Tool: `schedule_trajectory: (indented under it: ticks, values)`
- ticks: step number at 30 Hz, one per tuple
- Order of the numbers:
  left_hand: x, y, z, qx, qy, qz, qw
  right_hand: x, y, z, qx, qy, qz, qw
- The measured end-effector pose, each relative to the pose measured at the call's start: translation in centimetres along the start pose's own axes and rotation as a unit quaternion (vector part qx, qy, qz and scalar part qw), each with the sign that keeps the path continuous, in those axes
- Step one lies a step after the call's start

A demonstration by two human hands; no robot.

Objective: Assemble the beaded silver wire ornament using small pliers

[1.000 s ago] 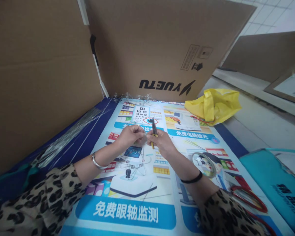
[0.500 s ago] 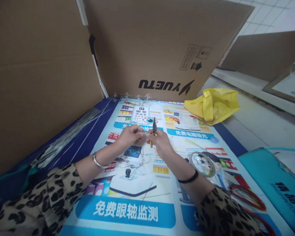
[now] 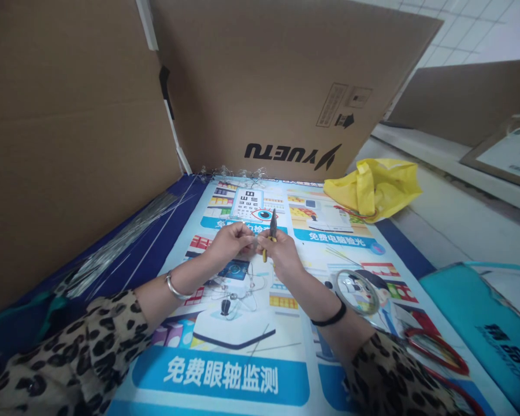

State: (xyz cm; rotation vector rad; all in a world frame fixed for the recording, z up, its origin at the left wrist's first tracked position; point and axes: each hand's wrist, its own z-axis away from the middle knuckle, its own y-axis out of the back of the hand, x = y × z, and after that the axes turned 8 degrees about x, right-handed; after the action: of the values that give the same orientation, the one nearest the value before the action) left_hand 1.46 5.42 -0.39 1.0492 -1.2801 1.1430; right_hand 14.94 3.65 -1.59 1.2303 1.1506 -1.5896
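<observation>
Beaded wirework (image 3: 234, 296), a loose tangle of fine loops, lies just below the fingertips on the wearer's side, over the printed poster (image 3: 312, 254); whether it hangs or rests on the paper, I cannot tell. Its loops spread without one clear long axis, but a thin strand runs up and away from them toward the gap between the two hands. That gap is slightly right of the loops, so the left hand (image 3: 229, 242) is the nearer one.

The left thumb and forefinger are pinched together, apparently on the upper end of the wirework, though what sits between the tips is too fine to make out. The right hand (image 3: 285, 252) grips slim pliers (image 3: 273, 229) with yellow handles, its thumb and forefinger close up against the left fingertips.

What matters most here, I judge, is the pliers' direction: their long axis runs away from the wearer, dark nose at the far end and handles nearer, so the nose points past the pinch rather than at it. The wirework is on the handle side, and bringing the nose to the strand would call for turning the pliers in the palm.
</observation>
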Motion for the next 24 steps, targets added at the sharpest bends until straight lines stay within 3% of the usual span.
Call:
schedule_trajectory:
  ticks: [11,19,24]
  values:
    - [-0.1,-0.2,0.1,-0.022,0.013,0.030,0.999,0.0,-0.1,0.1,0.000,-0.001,-0.004,1.000]
    - [0.1,0.0,0.4,-0.041,0.044,0.042,0.997,-0.7,0.8,0.1,-0.049,-0.024,0.005,0.998]
    - [0.0,0.6,-0.1,-0.002,-0.023,-0.055,0.998,-2.0,2.3,0.3,-0.075,-0.050,0.032,0.995]
